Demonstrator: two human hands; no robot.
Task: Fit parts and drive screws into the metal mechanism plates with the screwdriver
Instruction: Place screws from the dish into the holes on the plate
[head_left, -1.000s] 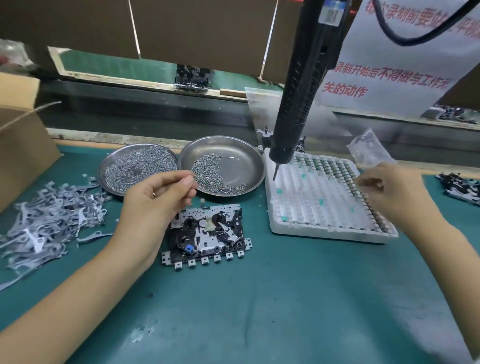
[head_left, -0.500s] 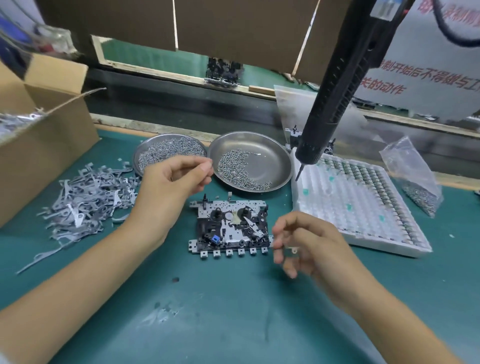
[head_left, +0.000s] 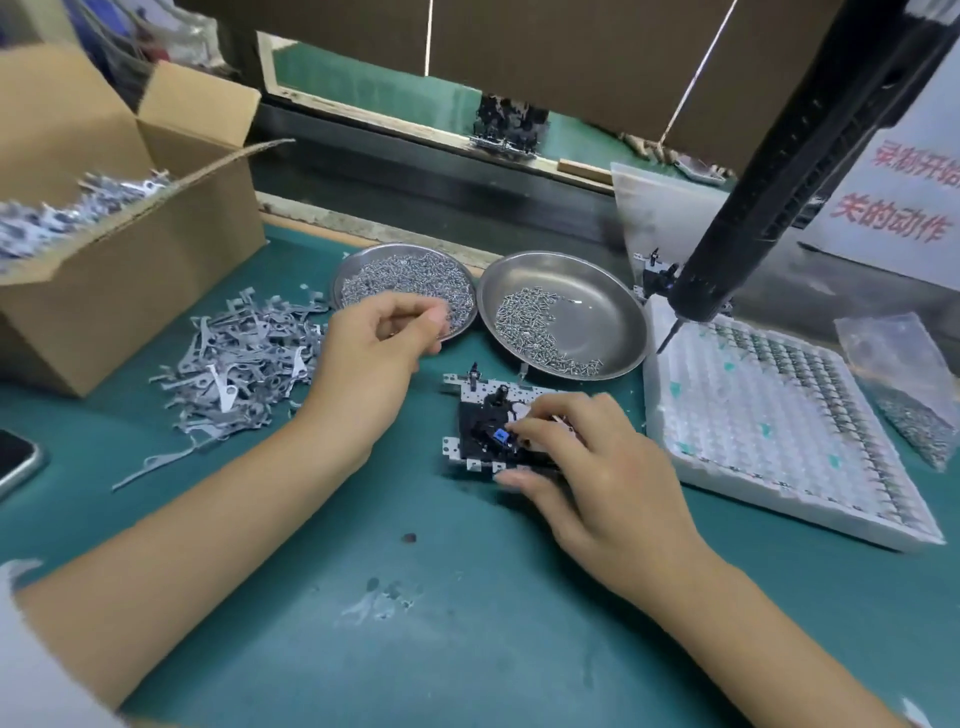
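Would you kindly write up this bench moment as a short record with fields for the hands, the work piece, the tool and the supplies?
Left hand: raised at the near rim of the left screw dish, fingertips pinched; any screw between them is too small to confirm
Right hand: fingers on the mechanism plate
Screwdriver: hanging, unheld
Right screw dish: partly filled
White parts tray: right of plate
Metal lever pile: left, beside the cardboard box
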